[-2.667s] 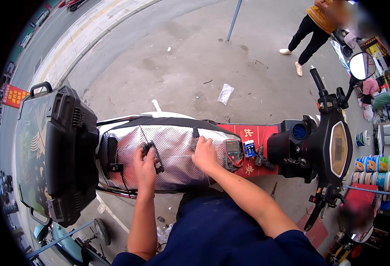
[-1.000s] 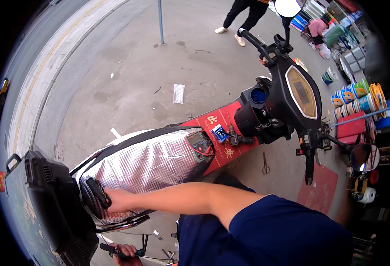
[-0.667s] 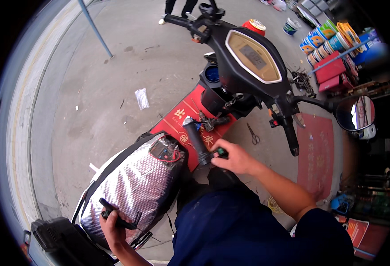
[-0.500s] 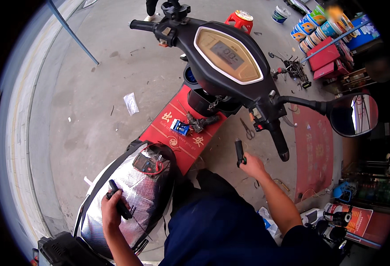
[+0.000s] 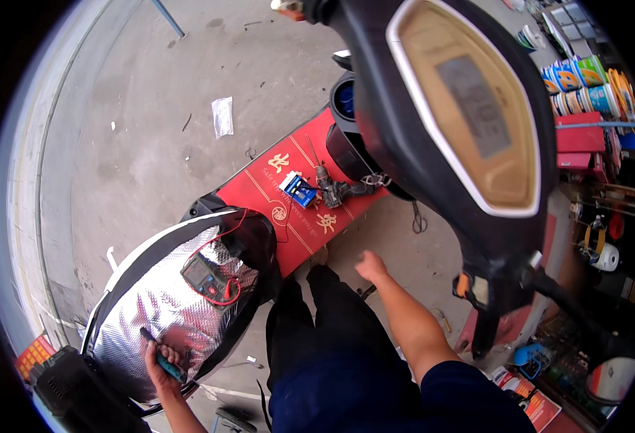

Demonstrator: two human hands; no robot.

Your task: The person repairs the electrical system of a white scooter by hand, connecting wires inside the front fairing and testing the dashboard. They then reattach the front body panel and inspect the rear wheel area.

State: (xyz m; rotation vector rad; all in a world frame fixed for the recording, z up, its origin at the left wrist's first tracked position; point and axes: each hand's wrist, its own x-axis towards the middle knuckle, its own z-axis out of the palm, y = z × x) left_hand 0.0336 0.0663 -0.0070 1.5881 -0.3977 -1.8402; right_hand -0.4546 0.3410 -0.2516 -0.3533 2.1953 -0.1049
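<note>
In my left hand [image 5: 161, 366], closed, is a teal-handled hand tool [image 5: 171, 365] with a dark end sticking out; its exact kind does not show. It is held over the silver foil cover [image 5: 133, 325] of a scooter seat. On the foil lies a dark multimeter [image 5: 203, 274] with red leads. My right hand [image 5: 371, 268] is in the air to the right of the red footboard mat [image 5: 256, 195]. Its fingers are blurred and bunched, and nothing plainly shows in them. A cordless drill [image 5: 332, 187] and a blue-and-white packet [image 5: 299, 189] rest on the mat.
The scooter's dashboard [image 5: 469, 108] and handlebar fill the upper right. A dark box [image 5: 72, 390] stands behind the seat. A clear plastic bag [image 5: 222, 117] lies on the concrete. Paint buckets [image 5: 574, 76] and red boxes [image 5: 581, 141] stack at the far right.
The view has shifted so that the dashboard looms larger. My right hand's dark tool no longer shows. My left hand has moved toward the seat's rear, its tool now showing a teal handle.
</note>
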